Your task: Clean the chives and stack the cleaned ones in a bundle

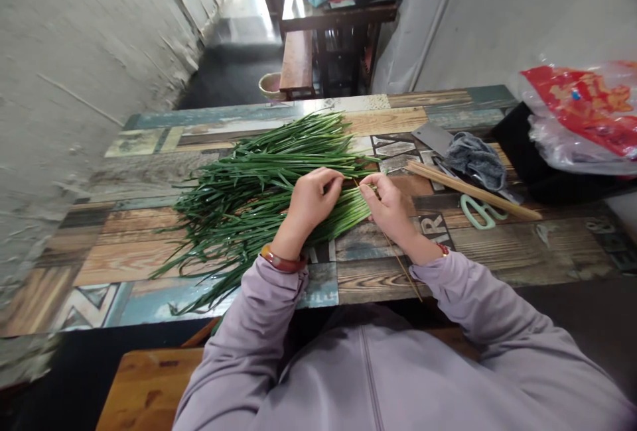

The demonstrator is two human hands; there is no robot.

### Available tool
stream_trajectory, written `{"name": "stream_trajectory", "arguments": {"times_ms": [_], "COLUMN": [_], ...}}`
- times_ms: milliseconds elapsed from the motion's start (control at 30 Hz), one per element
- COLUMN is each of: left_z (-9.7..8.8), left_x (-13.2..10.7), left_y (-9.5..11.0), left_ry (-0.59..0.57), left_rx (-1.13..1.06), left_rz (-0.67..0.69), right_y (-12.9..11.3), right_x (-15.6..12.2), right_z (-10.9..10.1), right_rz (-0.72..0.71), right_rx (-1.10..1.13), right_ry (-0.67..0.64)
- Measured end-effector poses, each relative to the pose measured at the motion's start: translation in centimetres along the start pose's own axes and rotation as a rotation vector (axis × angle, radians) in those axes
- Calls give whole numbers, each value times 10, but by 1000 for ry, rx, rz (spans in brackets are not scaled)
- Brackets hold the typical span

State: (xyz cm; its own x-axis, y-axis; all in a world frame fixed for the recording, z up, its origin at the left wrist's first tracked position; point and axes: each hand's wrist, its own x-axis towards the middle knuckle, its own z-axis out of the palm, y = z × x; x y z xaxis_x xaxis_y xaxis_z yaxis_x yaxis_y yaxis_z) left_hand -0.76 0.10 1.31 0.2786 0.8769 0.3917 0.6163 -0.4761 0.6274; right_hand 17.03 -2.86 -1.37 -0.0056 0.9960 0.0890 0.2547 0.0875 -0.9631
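Probably, the light, limp greens (233, 179) mid-frame are best held by stems (348, 211); a strand (402, 264) is pinched in both hands (312, 202).

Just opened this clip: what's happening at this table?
A person's left hand and right hand pinch a thin brown strand between them, over the pale ends of long green stalks. A length of it trails toward the table's near edge. Whether it goes around the stalks isn't clear. To the right lie wooden sticks and scissors with pale green handles, neither being touched.
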Motion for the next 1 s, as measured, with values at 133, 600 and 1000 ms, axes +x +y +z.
{"name": "stream_trajectory", "arguments": {"times_ms": [133,600,1000], "left_z": [-4,0,-5], "left_x": [5,9,6], "left_y": [-13,-15,-10], "left_ry": [79,-70,-94], "left_rx": [26,514,589], "left_rz": [-4,-20,36], "right_y": [3,10,9], "right_x": [2,5,5], "right_z": [1,4,3], "right_rz": [-24,-85,-81], "right_rx": [-17,-48,-65], "right_ry": [18,40,29]}}
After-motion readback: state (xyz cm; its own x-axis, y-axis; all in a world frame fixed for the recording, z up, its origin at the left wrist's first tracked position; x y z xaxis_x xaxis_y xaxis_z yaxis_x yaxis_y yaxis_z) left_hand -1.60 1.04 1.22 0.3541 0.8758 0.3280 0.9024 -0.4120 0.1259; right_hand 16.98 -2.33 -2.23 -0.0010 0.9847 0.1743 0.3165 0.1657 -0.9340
